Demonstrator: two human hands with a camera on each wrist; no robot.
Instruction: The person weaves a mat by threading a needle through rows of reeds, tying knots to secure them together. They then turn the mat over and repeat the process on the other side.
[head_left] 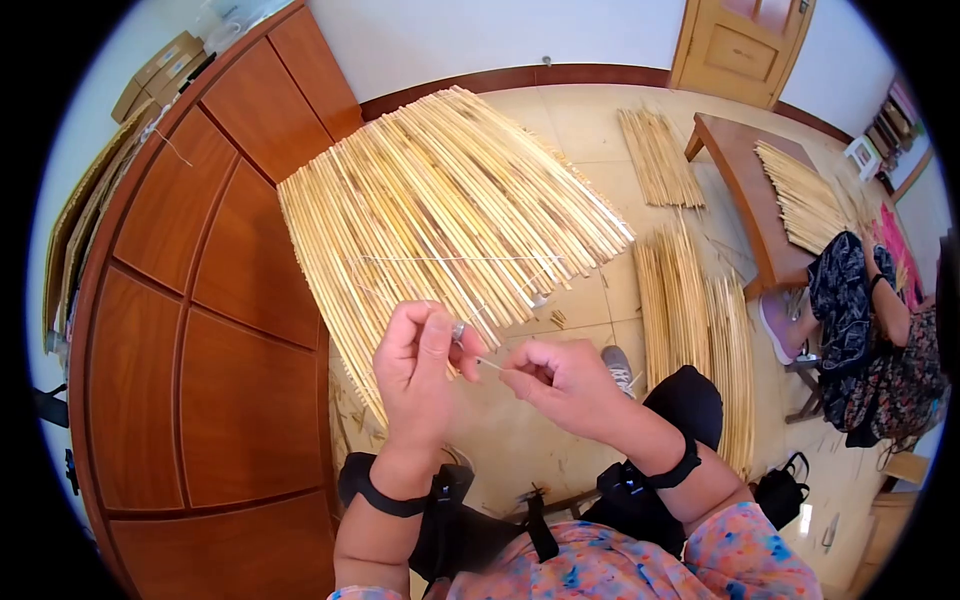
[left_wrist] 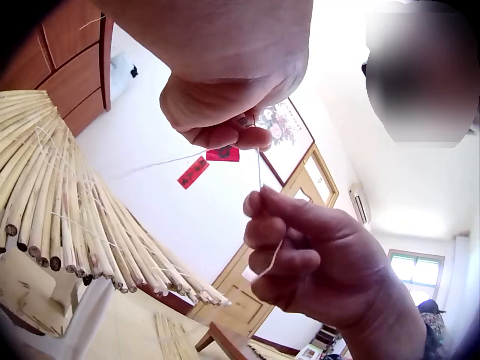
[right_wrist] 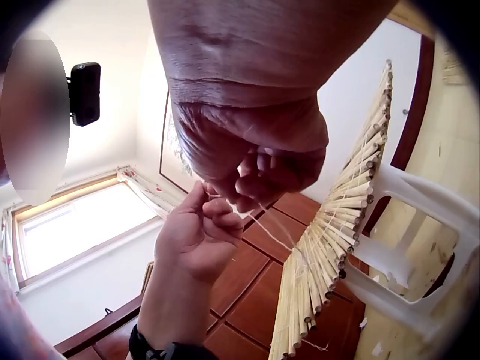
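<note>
In the head view my left hand (head_left: 415, 360) and right hand (head_left: 570, 385) are raised close together in front of the near edge of a mat of pale reed stalks (head_left: 440, 200). Thumb and fingers of each hand pinch a thin white string (left_wrist: 259, 169), stretched taut over the short gap between them. A loose end hangs across the right fingers in the left wrist view. From the left hand the string also runs back toward the mat. A metal ring-like band (head_left: 458, 332) shows on a left finger. More white string (head_left: 460, 259) lies across the stalks.
A white plastic stool (right_wrist: 427, 195) stands under the mat. Wooden cabinet doors (head_left: 250, 400) line the left side. On the right, stalk bundles (head_left: 670, 300) lie on the floor beside a low wooden table (head_left: 735, 175) with more stalks. Another person (head_left: 870, 320) sits there.
</note>
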